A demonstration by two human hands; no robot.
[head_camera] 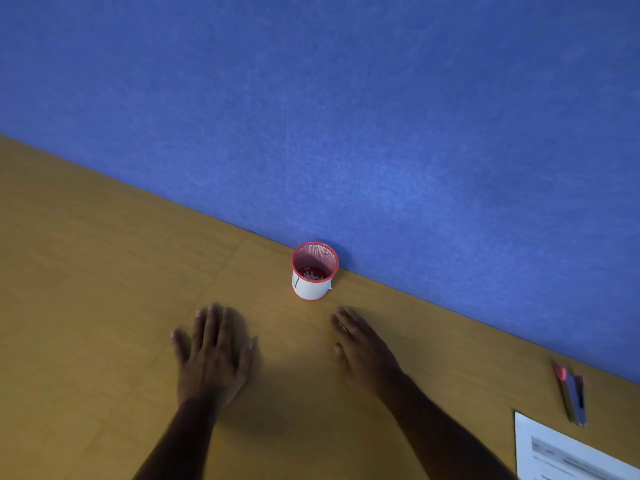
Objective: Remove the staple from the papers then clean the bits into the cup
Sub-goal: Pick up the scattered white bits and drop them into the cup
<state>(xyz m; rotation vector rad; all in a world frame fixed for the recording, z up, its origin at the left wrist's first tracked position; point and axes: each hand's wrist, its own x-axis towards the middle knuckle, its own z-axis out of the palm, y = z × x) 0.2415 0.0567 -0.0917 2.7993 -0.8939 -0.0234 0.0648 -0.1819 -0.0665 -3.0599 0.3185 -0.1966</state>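
Observation:
A red mesh cup (pixel 314 270) with a white paper band stands on the wooden desk against the blue wall, with small pale bits lying in its bottom. My left hand (pixel 213 355) lies flat on the desk, fingers spread, a little in front and left of the cup. My right hand (pixel 363 351) also rests flat with straight fingers, just in front and right of it. Neither hand holds anything. The papers (pixel 568 452) lie at the lower right corner, partly cut off by the frame edge. A red and dark staple remover tool (pixel 573 396) lies just beyond them.
The wooden desk (pixel 104 289) runs diagonally along a blue fabric partition wall (pixel 346 98) that bounds it at the back. A faint seam crosses the desk surface left of the cup.

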